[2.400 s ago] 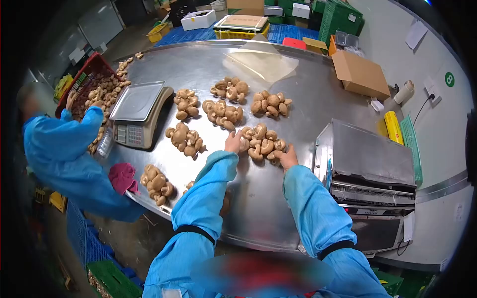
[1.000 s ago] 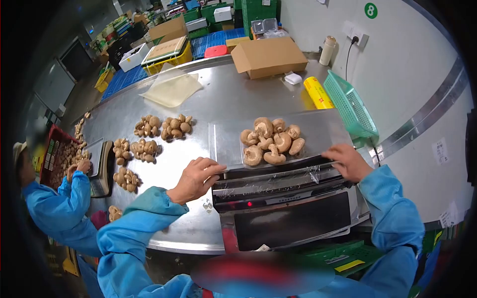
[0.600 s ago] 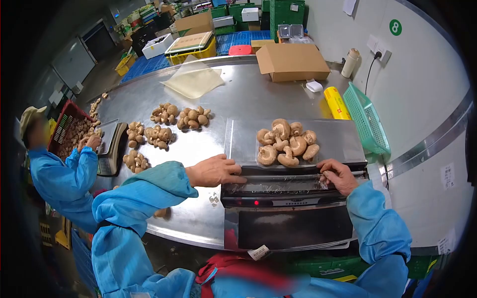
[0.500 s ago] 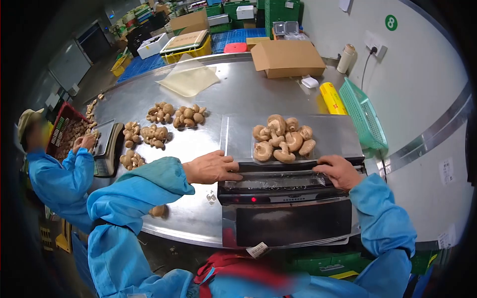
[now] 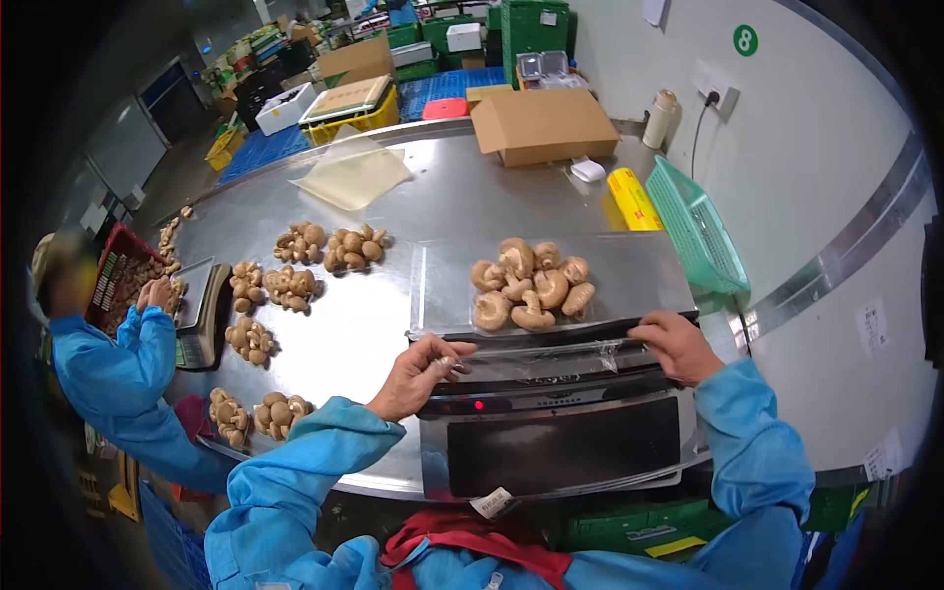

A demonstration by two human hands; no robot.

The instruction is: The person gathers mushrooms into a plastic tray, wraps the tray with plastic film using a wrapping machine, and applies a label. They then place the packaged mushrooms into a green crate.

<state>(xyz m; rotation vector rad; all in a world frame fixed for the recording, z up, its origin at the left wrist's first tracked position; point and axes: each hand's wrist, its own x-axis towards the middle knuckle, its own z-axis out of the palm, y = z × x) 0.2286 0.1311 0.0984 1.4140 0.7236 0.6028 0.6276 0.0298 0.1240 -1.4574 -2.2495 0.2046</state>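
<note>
A strip of clear cling film (image 5: pixel 551 360) runs between my hands above the black slot of a film wrapping machine (image 5: pixel 580 401) with a red light. My left hand (image 5: pixel 418 379) is closed in a pinch on the film at the slot's left end. At the right end, my right hand (image 5: pixel 678 346) has its thumb and fingers closed on the film's other side. Just beyond the slot, a pile of brown shiitake mushrooms (image 5: pixel 531 285) lies on the machine's film-covered flat top (image 5: pixel 629 270).
Several mushroom piles (image 5: pixel 292 288) sit on the steel table (image 5: pixel 442 187) to the left. A co-worker (image 5: pixel 118 364) handles mushrooms beside a scale (image 5: pixel 205 324). Beyond are plastic sheets (image 5: pixel 354 177), a cardboard box (image 5: pixel 546 123), a yellow film roll (image 5: pixel 634 200) and a green basket (image 5: pixel 698 231).
My left hand has drawn back toward me and curled from stretched fingers into a pinch, with the film raised. My right hand stays near the right end. The view has shifted slightly.
</note>
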